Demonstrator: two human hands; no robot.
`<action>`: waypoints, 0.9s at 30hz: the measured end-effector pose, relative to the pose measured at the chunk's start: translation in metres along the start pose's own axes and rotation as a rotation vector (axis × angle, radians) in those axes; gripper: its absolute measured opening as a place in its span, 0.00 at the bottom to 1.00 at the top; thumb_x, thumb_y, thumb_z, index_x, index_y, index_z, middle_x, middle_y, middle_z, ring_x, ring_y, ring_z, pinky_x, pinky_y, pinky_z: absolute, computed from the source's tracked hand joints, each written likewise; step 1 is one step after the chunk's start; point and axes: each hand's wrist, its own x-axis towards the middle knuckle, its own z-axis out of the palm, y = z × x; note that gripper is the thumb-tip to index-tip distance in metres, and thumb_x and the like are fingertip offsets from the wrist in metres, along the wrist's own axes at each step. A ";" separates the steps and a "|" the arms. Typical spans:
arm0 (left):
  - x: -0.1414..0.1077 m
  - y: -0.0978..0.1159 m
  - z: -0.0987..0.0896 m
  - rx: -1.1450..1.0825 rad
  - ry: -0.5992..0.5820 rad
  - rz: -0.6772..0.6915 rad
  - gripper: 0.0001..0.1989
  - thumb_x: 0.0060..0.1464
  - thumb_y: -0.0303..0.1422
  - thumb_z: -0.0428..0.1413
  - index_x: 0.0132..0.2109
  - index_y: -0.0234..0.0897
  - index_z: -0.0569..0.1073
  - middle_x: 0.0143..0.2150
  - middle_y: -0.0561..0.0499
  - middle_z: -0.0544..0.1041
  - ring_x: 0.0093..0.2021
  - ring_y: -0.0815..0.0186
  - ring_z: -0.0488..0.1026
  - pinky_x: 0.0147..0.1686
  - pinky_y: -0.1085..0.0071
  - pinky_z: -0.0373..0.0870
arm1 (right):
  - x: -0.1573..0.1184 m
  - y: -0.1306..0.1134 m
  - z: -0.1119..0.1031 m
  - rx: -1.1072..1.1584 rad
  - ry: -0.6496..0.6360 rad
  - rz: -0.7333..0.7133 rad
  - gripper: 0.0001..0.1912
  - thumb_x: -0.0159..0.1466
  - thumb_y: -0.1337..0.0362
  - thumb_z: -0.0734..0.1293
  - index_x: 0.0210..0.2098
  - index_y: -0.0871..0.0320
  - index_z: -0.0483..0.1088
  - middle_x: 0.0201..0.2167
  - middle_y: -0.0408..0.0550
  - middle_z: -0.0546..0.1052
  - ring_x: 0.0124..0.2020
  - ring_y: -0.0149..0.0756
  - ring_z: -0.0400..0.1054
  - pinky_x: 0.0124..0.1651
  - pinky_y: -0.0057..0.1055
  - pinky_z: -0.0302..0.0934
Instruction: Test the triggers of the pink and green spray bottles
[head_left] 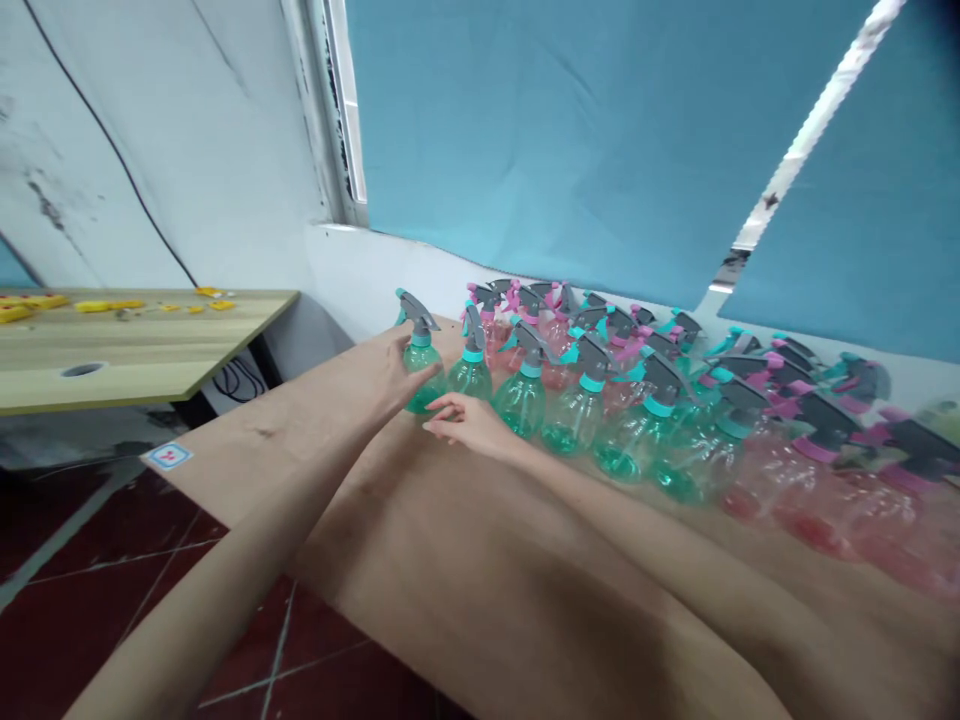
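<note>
Left fingers (424, 377) seemingly grasp leftmost green bottle (422, 352) | right fingers (448, 430) loose, just beside it

The left hand (401, 376) clasps a green spray bottle (422, 356), the right hand (472, 423) has its fingers near the base, and other spray bottles (574, 418) stand beyond those fingers.

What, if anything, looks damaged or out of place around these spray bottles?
Dark, scuffed-looking marks on the white wall at far left stand out against its paler surface. The spray bottles show nothing clearly odd: the sharper ones stand upright, though the right end is blurred.
</note>
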 end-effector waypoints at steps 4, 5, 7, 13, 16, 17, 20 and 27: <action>-0.003 -0.004 -0.004 0.063 -0.003 -0.009 0.28 0.49 0.41 0.59 0.54 0.32 0.63 0.51 0.40 0.70 0.51 0.51 0.68 0.49 0.58 0.63 | -0.005 0.000 0.000 0.034 -0.013 0.005 0.13 0.57 0.64 0.69 0.41 0.58 0.69 0.33 0.45 0.76 0.28 0.28 0.70 0.32 0.27 0.66; -0.005 -0.005 -0.007 0.080 -0.001 -0.011 0.28 0.49 0.42 0.59 0.53 0.32 0.63 0.51 0.40 0.70 0.52 0.50 0.68 0.49 0.58 0.63 | -0.007 0.000 -0.001 0.040 -0.016 0.004 0.12 0.57 0.64 0.69 0.41 0.58 0.69 0.32 0.45 0.75 0.28 0.28 0.70 0.31 0.27 0.65; -0.009 -0.005 -0.013 0.111 -0.002 -0.013 0.28 0.48 0.43 0.59 0.52 0.33 0.63 0.50 0.40 0.70 0.51 0.50 0.68 0.49 0.58 0.63 | -0.012 -0.001 -0.002 0.052 -0.021 0.002 0.11 0.57 0.64 0.68 0.40 0.58 0.69 0.32 0.44 0.75 0.28 0.28 0.70 0.31 0.26 0.65; -0.046 0.009 -0.038 0.178 -0.034 0.024 0.26 0.47 0.46 0.60 0.48 0.35 0.64 0.45 0.43 0.72 0.48 0.51 0.70 0.46 0.59 0.65 | -0.037 -0.014 -0.015 0.063 0.007 -0.024 0.14 0.58 0.58 0.68 0.40 0.58 0.68 0.33 0.46 0.75 0.32 0.31 0.70 0.36 0.31 0.66; -0.084 0.028 -0.043 0.207 -0.038 0.060 0.27 0.48 0.48 0.59 0.47 0.34 0.64 0.45 0.42 0.71 0.48 0.51 0.70 0.45 0.58 0.66 | -0.061 -0.025 -0.026 0.034 0.071 -0.043 0.25 0.52 0.54 0.73 0.45 0.57 0.65 0.43 0.50 0.74 0.41 0.35 0.70 0.44 0.36 0.65; -0.098 0.036 -0.042 0.213 -0.041 0.078 0.27 0.48 0.49 0.59 0.48 0.34 0.64 0.45 0.42 0.71 0.47 0.51 0.69 0.45 0.57 0.66 | -0.070 -0.029 -0.029 0.018 0.087 -0.054 0.28 0.50 0.53 0.74 0.47 0.56 0.64 0.47 0.52 0.72 0.45 0.36 0.69 0.46 0.37 0.64; -0.139 0.066 -0.033 0.220 -0.108 0.160 0.25 0.51 0.49 0.57 0.48 0.36 0.63 0.45 0.44 0.71 0.46 0.52 0.70 0.45 0.56 0.66 | -0.100 -0.040 -0.041 -0.053 0.143 -0.139 0.36 0.49 0.53 0.74 0.52 0.54 0.60 0.51 0.54 0.70 0.53 0.41 0.65 0.49 0.40 0.63; -0.204 0.135 0.028 0.160 -0.381 0.425 0.32 0.50 0.51 0.59 0.56 0.40 0.60 0.50 0.44 0.69 0.51 0.49 0.68 0.47 0.54 0.67 | -0.180 -0.041 -0.068 -0.104 0.238 -0.268 0.32 0.51 0.57 0.74 0.52 0.54 0.59 0.47 0.49 0.71 0.46 0.39 0.69 0.47 0.39 0.66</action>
